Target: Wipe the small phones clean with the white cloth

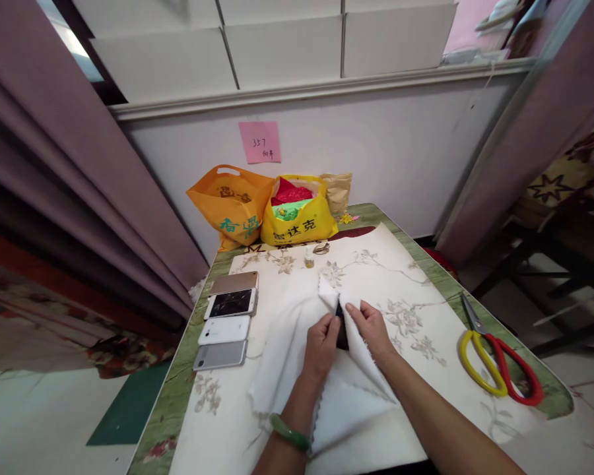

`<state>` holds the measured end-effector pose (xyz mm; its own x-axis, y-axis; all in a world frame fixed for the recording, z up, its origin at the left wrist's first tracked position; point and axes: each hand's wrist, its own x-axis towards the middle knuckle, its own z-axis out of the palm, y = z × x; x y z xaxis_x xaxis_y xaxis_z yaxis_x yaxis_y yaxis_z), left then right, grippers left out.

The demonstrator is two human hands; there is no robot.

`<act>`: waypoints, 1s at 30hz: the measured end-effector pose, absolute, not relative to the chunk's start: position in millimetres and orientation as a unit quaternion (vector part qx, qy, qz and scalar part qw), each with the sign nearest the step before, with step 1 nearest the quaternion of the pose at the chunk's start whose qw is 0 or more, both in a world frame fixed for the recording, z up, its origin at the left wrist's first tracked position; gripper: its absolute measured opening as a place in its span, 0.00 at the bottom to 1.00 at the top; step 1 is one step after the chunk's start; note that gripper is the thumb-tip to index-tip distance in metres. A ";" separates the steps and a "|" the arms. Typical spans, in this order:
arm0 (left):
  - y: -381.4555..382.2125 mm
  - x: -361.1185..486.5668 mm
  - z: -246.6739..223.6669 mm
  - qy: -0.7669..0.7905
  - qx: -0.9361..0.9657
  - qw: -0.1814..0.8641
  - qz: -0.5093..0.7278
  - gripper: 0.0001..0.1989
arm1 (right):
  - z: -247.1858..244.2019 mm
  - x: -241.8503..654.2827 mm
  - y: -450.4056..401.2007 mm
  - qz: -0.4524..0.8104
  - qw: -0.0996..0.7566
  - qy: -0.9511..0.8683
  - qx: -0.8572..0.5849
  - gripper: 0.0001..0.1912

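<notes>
The white rectangular cloth [290, 336] looks soft and matt, its edge cut in small zigzags, while the black flat object [342, 334] in its folds looks smooth. The white phone with a dark screen [231, 304] has a glossy, glass-like front; the plain white phone [224, 330] has a smooth back. On the long-bladed scissors [479, 327], grey metal blades meet smooth red and yellow plastic handles. The round green bangle [290, 432] looks polished, the pink square note [260, 142] is matt paper, and the long mauve curtains [69, 145] are matt cloth.
</notes>
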<state>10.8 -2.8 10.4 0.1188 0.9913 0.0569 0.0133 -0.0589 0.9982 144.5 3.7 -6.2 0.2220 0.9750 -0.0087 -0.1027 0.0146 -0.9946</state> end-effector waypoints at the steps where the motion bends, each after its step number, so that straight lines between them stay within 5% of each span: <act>1: -4.0 11.6 10.6 0.457 0.549 0.518 0.470 0.20 | -6.9 145.6 5.2 0.474 0.586 -0.388 -0.530 0.24; 10: 3.3 9.3 4.8 0.483 0.352 0.602 0.529 0.19 | -16.4 155.5 16.6 0.450 0.605 -0.315 -0.576 0.30; 18: 3.7 8.4 5.3 0.423 0.417 0.663 0.455 0.14 | -14.1 150.9 11.6 0.517 0.615 -0.290 -0.520 0.27; 25: 7.0 4.4 7.6 0.379 0.261 0.642 0.613 0.14 | -18.4 154.6 12.9 0.505 0.613 -0.291 -0.534 0.26; 30: 7.4 -0.5 9.6 0.361 0.222 0.674 0.605 0.17 | -21.2 169.3 13.6 0.454 0.644 -0.329 -0.520 0.22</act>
<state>-0.5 7.4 9.6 0.0073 0.9762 -0.2169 -0.6556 0.1684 0.7361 169.3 13.6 -21.2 0.3716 0.9271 -0.0495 -0.2432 0.0458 -0.9689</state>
